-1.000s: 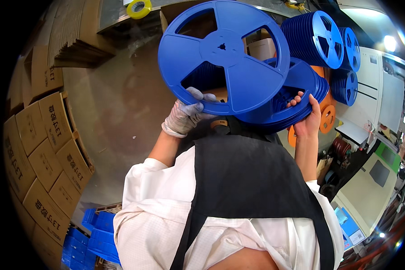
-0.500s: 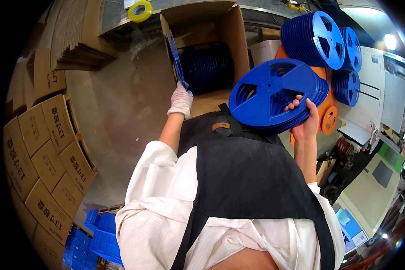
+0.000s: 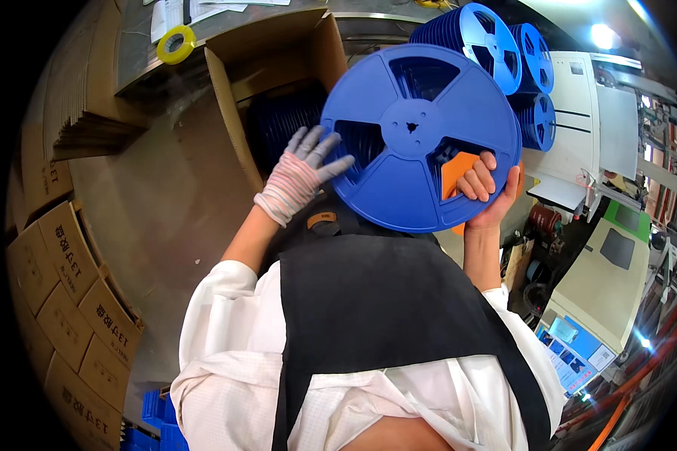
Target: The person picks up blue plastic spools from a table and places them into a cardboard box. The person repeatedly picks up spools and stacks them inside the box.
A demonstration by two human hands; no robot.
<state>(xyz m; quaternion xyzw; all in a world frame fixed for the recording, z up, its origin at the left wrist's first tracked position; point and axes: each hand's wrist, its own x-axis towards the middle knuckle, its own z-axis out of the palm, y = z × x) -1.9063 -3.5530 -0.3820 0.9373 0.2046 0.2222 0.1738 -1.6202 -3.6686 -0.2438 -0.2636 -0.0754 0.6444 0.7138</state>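
Note:
A stack of blue plastic reels (image 3: 414,180) is held up in front of me, its top face turned toward me. My right hand (image 3: 487,192), bare, grips the stack at its right rim, with fingers hooked through a cutout. At the left rim, my left hand (image 3: 301,169) in a striped, grey-fingered glove has its fingers spread; whether the fingertips touch the rim I cannot tell. Behind that hand stands an open cardboard box (image 3: 229,113) with dark blue reels (image 3: 286,113) inside, partly hidden by the stack I hold.
More blue reel stacks (image 3: 490,45) stand at the back right. Yellow tape (image 3: 176,45) and papers lie on the metal bench behind the box. Flattened cartons (image 3: 90,98) and piled closed boxes (image 3: 64,323) line the left side. A beige machine (image 3: 602,278) is at the right.
The reel stack has tilted up to face me and shifted left, partly covering the box. My left hand has let go of a single reel at the box and come to the stack's left rim.

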